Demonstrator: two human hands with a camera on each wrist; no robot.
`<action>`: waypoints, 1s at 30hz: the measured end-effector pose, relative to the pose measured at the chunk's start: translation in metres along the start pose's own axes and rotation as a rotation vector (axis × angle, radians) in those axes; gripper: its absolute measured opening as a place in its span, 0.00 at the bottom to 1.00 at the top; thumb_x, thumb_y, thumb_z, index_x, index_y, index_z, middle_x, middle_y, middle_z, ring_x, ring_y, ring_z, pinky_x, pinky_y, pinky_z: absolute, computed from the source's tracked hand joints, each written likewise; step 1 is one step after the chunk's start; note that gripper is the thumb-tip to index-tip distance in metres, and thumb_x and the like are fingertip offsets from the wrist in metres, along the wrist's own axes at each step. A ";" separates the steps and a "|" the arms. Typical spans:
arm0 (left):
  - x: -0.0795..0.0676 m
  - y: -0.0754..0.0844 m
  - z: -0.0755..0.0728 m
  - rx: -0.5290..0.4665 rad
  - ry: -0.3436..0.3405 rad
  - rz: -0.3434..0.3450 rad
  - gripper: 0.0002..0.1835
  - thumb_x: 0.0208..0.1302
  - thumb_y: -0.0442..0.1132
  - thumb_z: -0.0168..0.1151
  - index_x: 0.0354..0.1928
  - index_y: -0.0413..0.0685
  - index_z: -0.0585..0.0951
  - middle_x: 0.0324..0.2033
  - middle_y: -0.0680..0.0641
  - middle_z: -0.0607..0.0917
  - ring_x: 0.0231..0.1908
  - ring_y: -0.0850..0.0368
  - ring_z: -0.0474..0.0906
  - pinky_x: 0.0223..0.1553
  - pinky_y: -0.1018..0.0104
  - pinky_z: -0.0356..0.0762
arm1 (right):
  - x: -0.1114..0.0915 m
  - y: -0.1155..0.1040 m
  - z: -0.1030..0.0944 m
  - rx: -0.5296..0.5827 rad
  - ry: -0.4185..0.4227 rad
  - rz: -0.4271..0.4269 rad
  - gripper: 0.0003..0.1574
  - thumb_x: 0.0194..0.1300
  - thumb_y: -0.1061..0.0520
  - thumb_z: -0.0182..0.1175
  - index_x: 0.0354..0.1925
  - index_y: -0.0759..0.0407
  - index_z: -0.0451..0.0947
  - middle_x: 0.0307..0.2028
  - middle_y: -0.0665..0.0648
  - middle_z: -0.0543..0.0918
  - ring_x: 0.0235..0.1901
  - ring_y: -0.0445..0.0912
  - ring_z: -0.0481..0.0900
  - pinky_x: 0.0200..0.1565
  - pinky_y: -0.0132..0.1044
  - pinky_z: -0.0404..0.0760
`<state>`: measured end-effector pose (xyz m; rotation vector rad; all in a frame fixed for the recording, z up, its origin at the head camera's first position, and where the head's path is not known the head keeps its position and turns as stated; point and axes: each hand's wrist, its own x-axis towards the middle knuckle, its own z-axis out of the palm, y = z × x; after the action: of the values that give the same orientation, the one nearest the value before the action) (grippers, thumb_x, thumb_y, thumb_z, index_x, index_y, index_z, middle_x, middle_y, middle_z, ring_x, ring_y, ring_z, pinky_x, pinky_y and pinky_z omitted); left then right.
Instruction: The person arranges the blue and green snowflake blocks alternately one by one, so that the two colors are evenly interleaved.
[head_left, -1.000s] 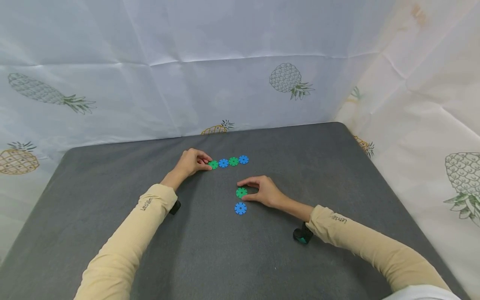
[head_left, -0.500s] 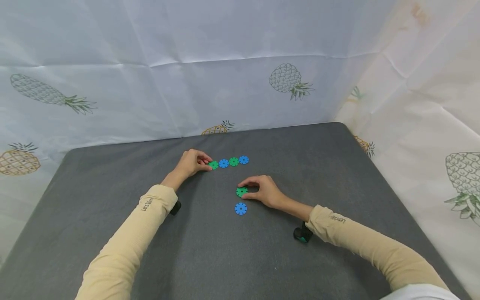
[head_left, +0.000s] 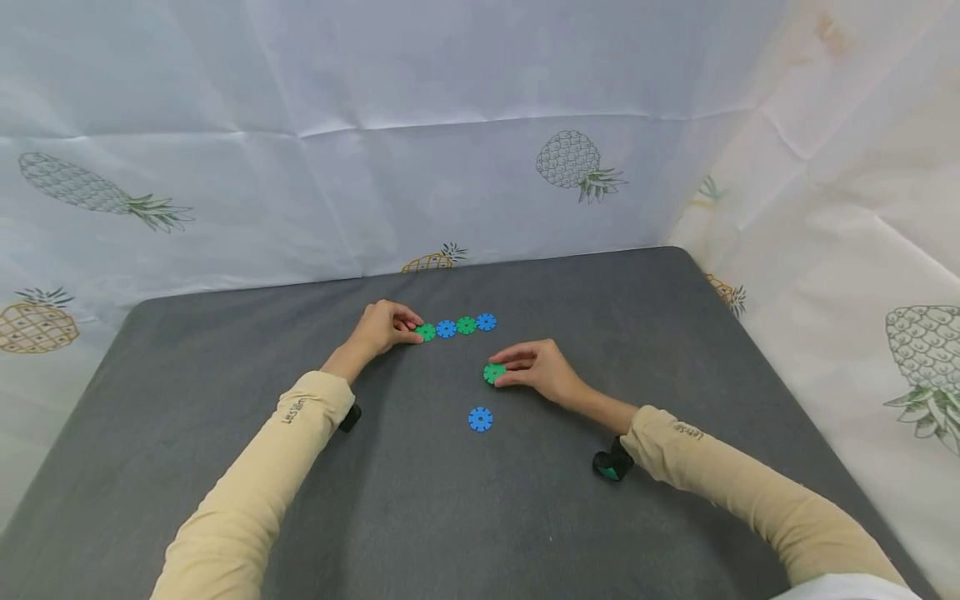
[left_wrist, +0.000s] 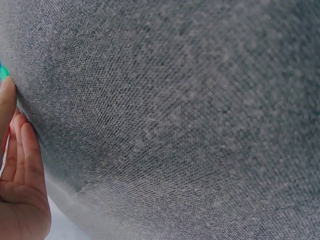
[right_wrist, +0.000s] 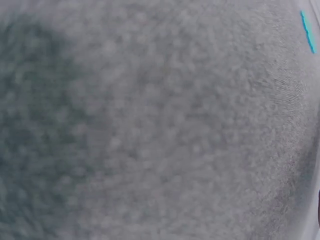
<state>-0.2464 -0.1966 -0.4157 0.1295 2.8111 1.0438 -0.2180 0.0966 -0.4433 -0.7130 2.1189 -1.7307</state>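
**Right hand (head_left: 540, 367) pinching a green disc (head_left: 494, 372) near the row (head_left: 460, 327)**

So there's a line of four flat notched discs toward the back of a dark grey table (head_left: 420, 517), green, blue, green, blue from left to right. They sit edge to edge; can't tell if they're actually hooked together.

Left hand (head_left: 386, 325) is at the left end of that line, thumb and fingertips pinching the outer edge of the end disc (head_left: 427, 332), a green one. The left wrist view only catches a bit of green by the thumb.

Right hand has its own green one gripped between thumb and fingers, nearer the person than the line, below its right end. Can't tell whether it's lifted or touching the table. The right wrist view is mostly blurry tabletop.

Last one, a blue disc (head_left: 481, 419), lies by itself closer to the person. Beige sleeves (head_left: 247, 492), pineapple-print sheet (head_left: 450, 67) behind.
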 end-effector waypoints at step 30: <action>-0.002 0.000 -0.001 -0.011 0.003 0.017 0.13 0.53 0.34 0.73 0.41 0.37 0.86 0.30 0.44 0.85 0.30 0.56 0.77 0.34 0.65 0.75 | 0.017 0.009 -0.038 0.033 0.144 0.105 0.21 0.49 0.69 0.72 0.44 0.74 0.82 0.42 0.66 0.85 0.36 0.41 0.85 0.40 0.37 0.83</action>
<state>-0.2443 -0.1970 -0.4146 0.1512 2.8111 1.0633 -0.2542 0.1192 -0.4430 -0.4712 2.1732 -1.8043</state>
